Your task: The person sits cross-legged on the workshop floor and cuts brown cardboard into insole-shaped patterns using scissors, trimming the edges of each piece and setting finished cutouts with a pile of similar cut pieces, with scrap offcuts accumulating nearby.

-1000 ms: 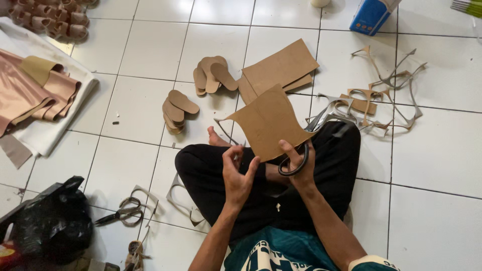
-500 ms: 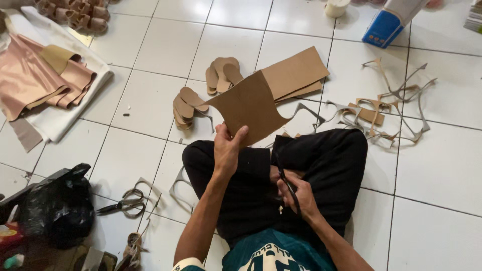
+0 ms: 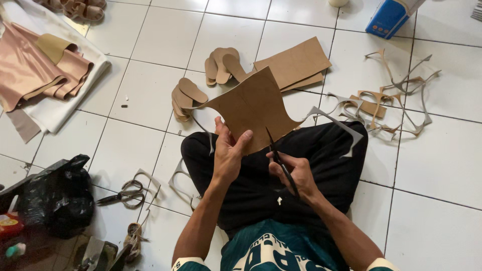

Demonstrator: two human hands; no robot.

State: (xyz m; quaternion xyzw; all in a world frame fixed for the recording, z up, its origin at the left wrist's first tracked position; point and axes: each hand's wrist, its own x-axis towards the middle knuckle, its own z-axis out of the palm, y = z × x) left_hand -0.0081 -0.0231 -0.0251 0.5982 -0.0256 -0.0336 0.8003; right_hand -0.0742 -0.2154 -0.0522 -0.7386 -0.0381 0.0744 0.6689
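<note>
White tile floor (image 3: 442, 165) all around us, we're sitting cross-legged, holding up the brown board sheet (image 3: 253, 108) over our lap, left hand (image 3: 228, 153) pinching its lower edge, right hand (image 3: 296, 173) gripping black scissors (image 3: 280, 161) right at the sheet's bottom edge

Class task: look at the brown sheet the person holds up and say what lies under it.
Under the brown sheet show white floor tiles, the edge of a stack of flat boards and one sole cut-out. The left hand grips its lower edge; whatever lies directly beneath is covered.
</note>
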